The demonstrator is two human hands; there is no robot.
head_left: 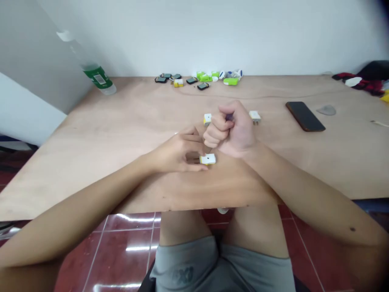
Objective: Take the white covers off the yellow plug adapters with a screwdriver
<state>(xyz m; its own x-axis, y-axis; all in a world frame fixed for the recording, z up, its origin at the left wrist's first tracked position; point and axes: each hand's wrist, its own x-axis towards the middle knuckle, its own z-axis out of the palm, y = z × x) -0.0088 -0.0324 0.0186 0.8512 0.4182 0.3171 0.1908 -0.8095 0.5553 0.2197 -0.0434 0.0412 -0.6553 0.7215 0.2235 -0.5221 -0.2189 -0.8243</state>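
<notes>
- Left hand [179,152]: fingers pinch the white-and-yellow block [208,159] near the front edge of the bench [91,142].
- Right hand [232,132]: fingers curl around a dark object [229,117], mostly hidden, beside the block.

The white block [208,158] at my left hand [174,152] looked like smooth plastic, and the tabletop [91,142] under it like matt wood. Upper left, the bottle [96,76] was clear plastic; at right, the phone [305,116] was smooth. At the bottom, my shorts [188,259] were matt cloth, the floor tiles [127,233] glossy.
</notes>
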